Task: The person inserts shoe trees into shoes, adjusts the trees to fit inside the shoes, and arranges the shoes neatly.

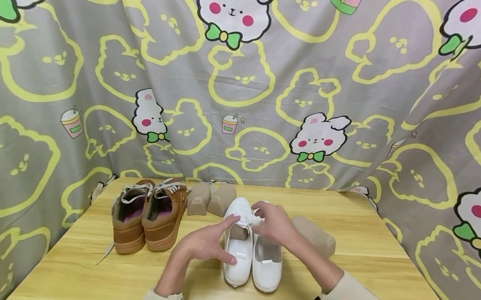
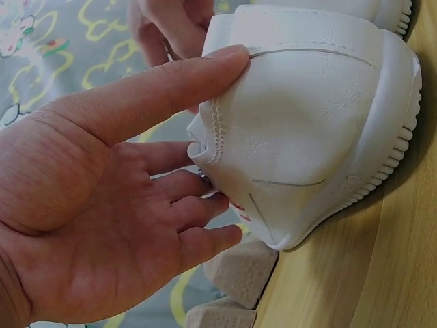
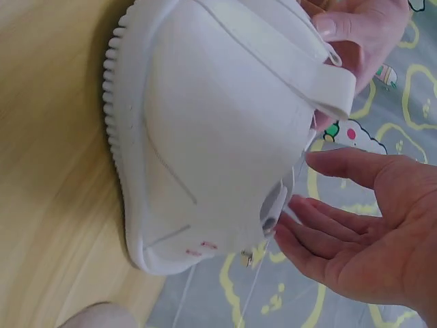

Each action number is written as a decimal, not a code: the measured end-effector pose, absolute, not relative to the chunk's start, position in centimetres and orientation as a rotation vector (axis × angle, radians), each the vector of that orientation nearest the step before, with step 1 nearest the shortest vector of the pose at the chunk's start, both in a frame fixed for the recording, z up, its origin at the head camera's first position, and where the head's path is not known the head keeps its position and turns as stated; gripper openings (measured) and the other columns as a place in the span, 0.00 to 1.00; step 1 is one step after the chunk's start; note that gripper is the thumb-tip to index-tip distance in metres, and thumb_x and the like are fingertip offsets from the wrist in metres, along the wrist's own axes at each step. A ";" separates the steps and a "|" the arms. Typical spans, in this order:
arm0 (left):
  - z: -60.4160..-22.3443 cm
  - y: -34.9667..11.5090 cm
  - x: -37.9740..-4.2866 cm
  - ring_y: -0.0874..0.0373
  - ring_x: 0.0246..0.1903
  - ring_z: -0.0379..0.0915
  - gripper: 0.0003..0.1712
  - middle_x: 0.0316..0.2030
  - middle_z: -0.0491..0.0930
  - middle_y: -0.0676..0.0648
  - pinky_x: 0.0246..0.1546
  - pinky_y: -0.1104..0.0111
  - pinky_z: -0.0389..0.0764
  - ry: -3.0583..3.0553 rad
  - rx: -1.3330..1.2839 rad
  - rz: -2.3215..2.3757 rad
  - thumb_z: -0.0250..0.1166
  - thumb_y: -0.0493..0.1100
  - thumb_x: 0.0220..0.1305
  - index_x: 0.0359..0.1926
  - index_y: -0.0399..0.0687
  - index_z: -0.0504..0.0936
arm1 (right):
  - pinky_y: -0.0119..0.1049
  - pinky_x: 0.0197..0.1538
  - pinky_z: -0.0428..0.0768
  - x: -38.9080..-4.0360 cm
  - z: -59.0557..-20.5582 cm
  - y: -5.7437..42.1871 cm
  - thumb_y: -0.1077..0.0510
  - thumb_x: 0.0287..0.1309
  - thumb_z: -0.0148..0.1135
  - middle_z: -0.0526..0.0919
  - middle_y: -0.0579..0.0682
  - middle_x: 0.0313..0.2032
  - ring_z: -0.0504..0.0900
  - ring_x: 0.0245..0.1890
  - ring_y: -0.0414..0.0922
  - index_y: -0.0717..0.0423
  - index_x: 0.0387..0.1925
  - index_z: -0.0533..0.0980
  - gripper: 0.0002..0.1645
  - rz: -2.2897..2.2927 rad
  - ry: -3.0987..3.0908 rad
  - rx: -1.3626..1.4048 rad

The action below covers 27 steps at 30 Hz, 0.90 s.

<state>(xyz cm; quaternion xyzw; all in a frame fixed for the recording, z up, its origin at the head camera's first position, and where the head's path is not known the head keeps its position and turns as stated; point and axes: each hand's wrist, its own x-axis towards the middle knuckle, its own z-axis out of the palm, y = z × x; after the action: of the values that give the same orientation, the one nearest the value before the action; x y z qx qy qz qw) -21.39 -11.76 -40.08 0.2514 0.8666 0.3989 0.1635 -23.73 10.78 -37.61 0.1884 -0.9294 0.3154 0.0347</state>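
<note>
Two white shoes, the left one (image 1: 236, 271) and the right one (image 1: 266, 276), stand side by side on the table with heels toward me. Beside the left shoe is my left hand (image 1: 204, 243); in the left wrist view its thumb (image 2: 218, 65) touches the heel's upper edge. Its other fingers extend loosely near the strap side of the opening. Over the right shoe's front part is my right hand (image 1: 276, 224), which hides some of that shoe. The right wrist view shows its fingers (image 3: 321, 236) relaxed at the shoe opening, gripping nothing visible.
A pair of brown lace-up shoes (image 1: 162, 225) stands at the left, one lace trailing on the wooden table (image 1: 86, 273). Two beige moulded shoe inserts (image 1: 222, 200) sit behind the white pair. Another beige insert (image 1: 315, 236) lies right, partly behind my forearm. A patterned curtain (image 1: 240, 154) surrounds the table.
</note>
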 end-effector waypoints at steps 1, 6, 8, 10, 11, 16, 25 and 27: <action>-40.1 -11.7 -21.4 0.43 0.75 0.55 0.62 0.78 0.54 0.40 0.74 0.44 0.58 2.469 0.715 1.141 0.80 0.48 0.50 0.79 0.46 0.54 | 0.47 0.47 0.85 -23.8 -37.5 11.0 0.66 0.43 0.73 0.89 0.56 0.40 0.88 0.44 0.54 0.62 0.52 0.81 0.28 0.988 -2.852 0.557; -40.2 -11.7 -21.4 0.43 0.77 0.51 0.62 0.79 0.53 0.41 0.75 0.45 0.55 2.473 0.706 1.137 0.80 0.48 0.50 0.80 0.47 0.53 | 0.46 0.46 0.85 -23.9 -37.0 12.4 0.63 0.46 0.72 0.89 0.53 0.38 0.88 0.42 0.50 0.57 0.52 0.81 0.26 1.021 -2.815 0.469; -40.2 -11.7 -21.4 0.44 0.77 0.51 0.62 0.79 0.53 0.41 0.75 0.45 0.55 2.476 0.709 1.131 0.80 0.49 0.50 0.80 0.47 0.53 | 0.47 0.48 0.84 -24.0 -36.8 13.1 0.60 0.49 0.73 0.89 0.53 0.38 0.87 0.43 0.50 0.55 0.52 0.81 0.25 1.023 -2.798 0.432; -40.1 -11.7 -21.5 0.44 0.77 0.51 0.62 0.79 0.53 0.41 0.75 0.45 0.55 2.477 0.709 1.129 0.80 0.48 0.50 0.80 0.47 0.53 | 0.48 0.50 0.84 -24.2 -36.7 14.0 0.58 0.51 0.72 0.89 0.52 0.40 0.86 0.45 0.50 0.53 0.54 0.81 0.26 1.024 -2.788 0.397; -40.1 -11.7 -21.5 0.44 0.77 0.51 0.62 0.79 0.53 0.42 0.75 0.45 0.55 2.477 0.708 1.128 0.80 0.48 0.50 0.80 0.48 0.53 | 0.49 0.51 0.83 -24.3 -36.7 14.4 0.57 0.51 0.72 0.89 0.52 0.41 0.86 0.46 0.51 0.53 0.55 0.81 0.27 1.027 -2.786 0.380; -40.1 -11.7 -21.5 0.43 0.77 0.52 0.62 0.79 0.53 0.42 0.75 0.45 0.56 2.481 0.701 1.120 0.81 0.48 0.50 0.80 0.48 0.53 | 0.53 0.53 0.81 -24.6 -36.5 17.1 0.52 0.53 0.73 0.87 0.56 0.48 0.83 0.51 0.56 0.53 0.62 0.77 0.34 1.028 -2.802 0.336; -40.1 -11.7 -21.4 0.42 0.77 0.51 0.62 0.80 0.51 0.41 0.75 0.44 0.55 2.482 0.696 1.114 0.80 0.48 0.50 0.80 0.48 0.53 | 0.58 0.59 0.77 -25.0 -37.5 22.1 0.43 0.53 0.74 0.80 0.63 0.60 0.78 0.59 0.62 0.59 0.68 0.70 0.46 1.022 -2.825 0.226; -40.1 -11.7 -21.4 0.42 0.77 0.51 0.62 0.80 0.51 0.41 0.75 0.44 0.55 2.483 0.695 1.114 0.80 0.49 0.50 0.80 0.48 0.53 | 0.59 0.60 0.77 -25.0 -37.8 23.2 0.41 0.54 0.74 0.78 0.65 0.62 0.77 0.61 0.64 0.60 0.69 0.69 0.48 1.034 -2.838 0.200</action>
<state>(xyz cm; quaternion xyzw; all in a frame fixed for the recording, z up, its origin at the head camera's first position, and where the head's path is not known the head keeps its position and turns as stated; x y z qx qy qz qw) -21.36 -11.72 -40.06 0.2440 0.8718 0.3911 0.1656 -24.97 23.19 -37.85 0.0661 -0.9360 0.3410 0.0575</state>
